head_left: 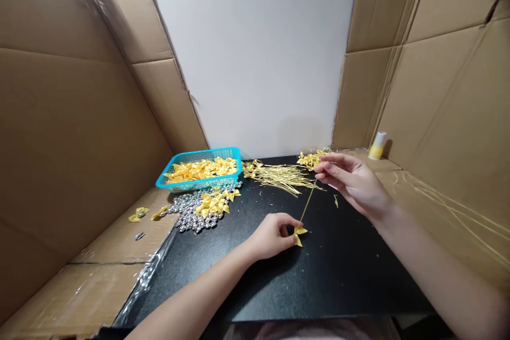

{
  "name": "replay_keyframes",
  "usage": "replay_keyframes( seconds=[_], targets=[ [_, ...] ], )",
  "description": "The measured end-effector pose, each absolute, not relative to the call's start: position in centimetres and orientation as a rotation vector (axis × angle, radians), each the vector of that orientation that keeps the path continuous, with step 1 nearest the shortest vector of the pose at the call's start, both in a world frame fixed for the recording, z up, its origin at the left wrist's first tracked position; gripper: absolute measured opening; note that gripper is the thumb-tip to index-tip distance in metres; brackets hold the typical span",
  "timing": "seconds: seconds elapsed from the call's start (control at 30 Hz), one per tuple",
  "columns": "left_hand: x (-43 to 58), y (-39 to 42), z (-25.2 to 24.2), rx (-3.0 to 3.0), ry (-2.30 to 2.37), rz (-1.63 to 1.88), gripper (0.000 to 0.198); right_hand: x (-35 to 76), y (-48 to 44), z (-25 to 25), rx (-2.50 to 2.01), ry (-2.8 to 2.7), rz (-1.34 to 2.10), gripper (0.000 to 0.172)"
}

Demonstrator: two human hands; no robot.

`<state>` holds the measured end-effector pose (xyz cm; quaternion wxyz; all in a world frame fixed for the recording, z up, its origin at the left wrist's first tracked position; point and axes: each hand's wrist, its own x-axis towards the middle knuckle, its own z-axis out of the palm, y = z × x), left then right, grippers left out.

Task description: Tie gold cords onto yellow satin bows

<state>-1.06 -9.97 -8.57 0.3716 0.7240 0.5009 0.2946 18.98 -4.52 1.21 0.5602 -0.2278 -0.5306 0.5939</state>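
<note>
Low over the black table, my left hand (274, 236) pinches a small yellow ribbon bow (299, 235) between thumb and fingers. From the bow a thin gold cord (307, 204) runs up and to the right. Its upper end is in the closed fingertips of my right hand (350, 180), which is raised above the table. The cord looks straight and taut. Just beyond my right fingertips lies a tangled heap of gold pieces (308, 160). Left of that hand, a bundle of cut gold cords (281, 175) is spread on the table.
A blue basket (167, 185) of yellow bows stands back left. Beside it are silver beads (189, 218) with loose yellow bows (217, 203) on top. A white-and-yellow spool (377, 146) stands back right. Cardboard walls (450, 79) flank the black table (358, 276).
</note>
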Motion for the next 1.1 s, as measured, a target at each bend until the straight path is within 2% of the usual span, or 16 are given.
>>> replay_keyframes(
  seconds=[0.1,0.2,0.4,0.57,0.7,0.97,1.1],
  targets=[
    [-1.7,-9.9,-7.4,2.044,1.368,0.744,0.038,18.6,-4.0,-0.1,-0.553,-1.23,1.462,0.027],
    [-3.7,-9.7,-5.3,2.302,1.718,0.562,0.039,18.5,-3.3,-1.7,-0.622,-1.229,1.474,0.028],
    [-11.8,-12.5,-2.4,2.144,2.315,0.337,0.012,18.5,-1.8,-4.0,-0.723,-1.209,1.352,0.035],
    [-18.3,-18.4,-4.1,2.044,2.558,0.323,0.023,18.0,-1.3,-5.7,-0.824,-1.221,1.271,0.046],
    [-23.3,-22.5,-5.8,1.874,2.816,0.391,0.037,17.8,-1.1,-6.9,-0.858,-1.252,1.272,0.045],
    [-27.3,-23.7,-7.0,1.902,2.859,0.423,0.037,17.4,-0.7,-8.5,-0.903,-1.364,1.288,0.042],
    [-27.0,-21.3,-7.1,2.084,2.722,0.424,0.028,17.1,-0.8,-8.9,-0.895,-1.384,1.303,0.047]
  ],
)
